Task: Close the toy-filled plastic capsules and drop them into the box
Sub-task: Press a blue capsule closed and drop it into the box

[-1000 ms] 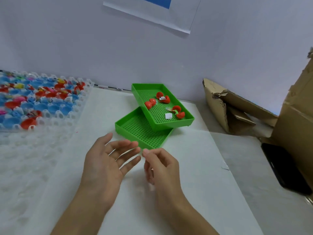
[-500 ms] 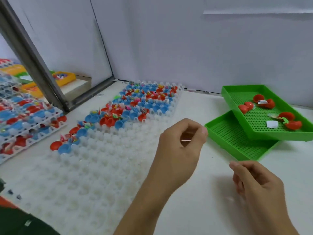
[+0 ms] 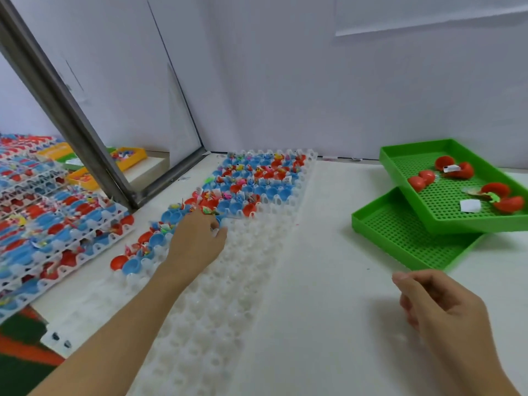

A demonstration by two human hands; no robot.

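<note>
Left hand [image 3: 197, 241] grip reaches open capsules [image 3: 183, 214] just beyond fingertips.

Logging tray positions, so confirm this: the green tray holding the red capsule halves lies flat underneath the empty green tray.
Wrong on the stacking. In the head view the green tray with red capsule halves rests tilted on top of the empty green tray, not flat underneath it.

A plain pale lilac-white wall [image 3: 285, 81] rises behind a white matte tabletop [image 3: 328, 252]. On the left a slanted grey metal frame bar [image 3: 65, 110] borders a white partition panel [image 3: 128, 81]. A white paper sheet [image 3: 428, 12] hangs high on the wall. Light is soft and even.
</note>
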